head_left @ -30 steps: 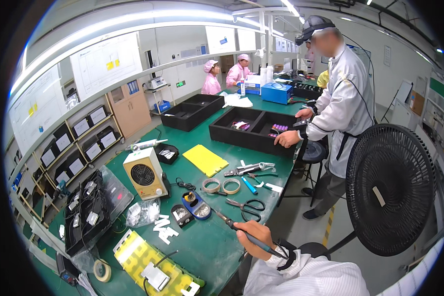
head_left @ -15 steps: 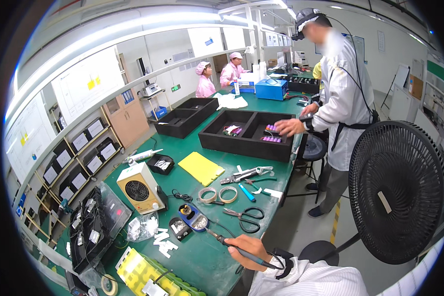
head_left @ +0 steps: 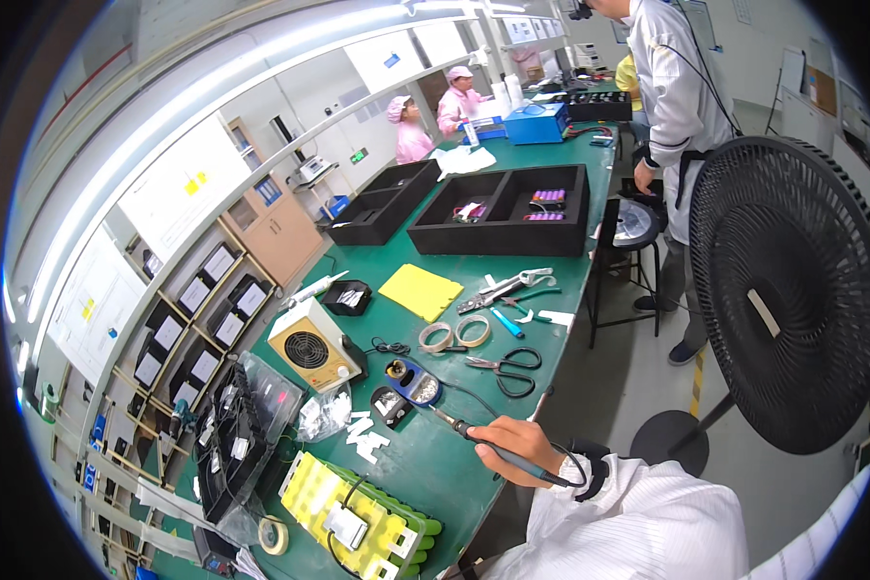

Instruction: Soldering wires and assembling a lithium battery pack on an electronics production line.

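Observation:
My right hand (head_left: 514,447) is closed around a soldering iron (head_left: 461,426), whose cable loops back past my wrist. Its tip points at the blue soldering-iron stand (head_left: 425,391), close to the stand's near edge; whether they touch I cannot tell. Beside the stand sits a small black container (head_left: 390,408) with white bits in it. Nearer to me lies a battery pack (head_left: 304,491) with a yellow top, green cells along its side and a white module with black wires on top. My left hand is out of view.
Scissors (head_left: 508,373), tape rolls (head_left: 436,337) and pliers (head_left: 498,293) lie beyond my hand. A beige fan unit (head_left: 311,350) stands left, near an open black case (head_left: 230,440). Black divided boxes (head_left: 498,235) stand farther back. A large black fan (head_left: 788,290) is at right, a co-worker (head_left: 681,87) behind it.
The co-worker's hands have left the black box, and one arm now hangs down. My view has shifted, showing more of the near table. The soldering iron remains in my right hand.

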The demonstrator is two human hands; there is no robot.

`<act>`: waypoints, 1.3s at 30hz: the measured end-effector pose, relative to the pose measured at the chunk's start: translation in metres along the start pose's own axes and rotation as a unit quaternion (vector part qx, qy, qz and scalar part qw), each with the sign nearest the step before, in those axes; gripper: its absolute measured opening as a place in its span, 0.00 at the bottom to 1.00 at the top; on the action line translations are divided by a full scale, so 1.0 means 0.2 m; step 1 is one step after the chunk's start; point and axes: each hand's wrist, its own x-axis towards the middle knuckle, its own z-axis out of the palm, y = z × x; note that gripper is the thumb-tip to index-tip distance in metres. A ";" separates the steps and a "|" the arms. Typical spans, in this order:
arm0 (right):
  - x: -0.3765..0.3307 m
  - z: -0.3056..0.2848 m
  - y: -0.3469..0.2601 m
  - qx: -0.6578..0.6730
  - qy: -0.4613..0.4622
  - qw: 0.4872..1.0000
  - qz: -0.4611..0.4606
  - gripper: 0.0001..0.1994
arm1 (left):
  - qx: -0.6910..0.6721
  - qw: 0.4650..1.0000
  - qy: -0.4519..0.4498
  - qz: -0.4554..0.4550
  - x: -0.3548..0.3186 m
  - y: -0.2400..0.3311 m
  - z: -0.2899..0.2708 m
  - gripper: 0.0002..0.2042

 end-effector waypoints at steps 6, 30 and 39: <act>-0.01 0.02 -0.04 -0.028 0.003 0.999 0.029 0.13 | -0.045 0.994 -0.023 -0.099 -0.11 0.00 0.02 0.04; 0.07 0.11 -0.15 -0.081 -0.014 0.997 -0.002 0.13 | -0.223 0.890 -0.236 -0.321 -0.12 -0.23 -0.05 0.16; 0.06 0.21 -0.29 -0.100 -0.008 0.994 -0.037 0.15 | -0.250 0.927 -0.158 -0.232 -0.24 -0.27 -0.12 0.14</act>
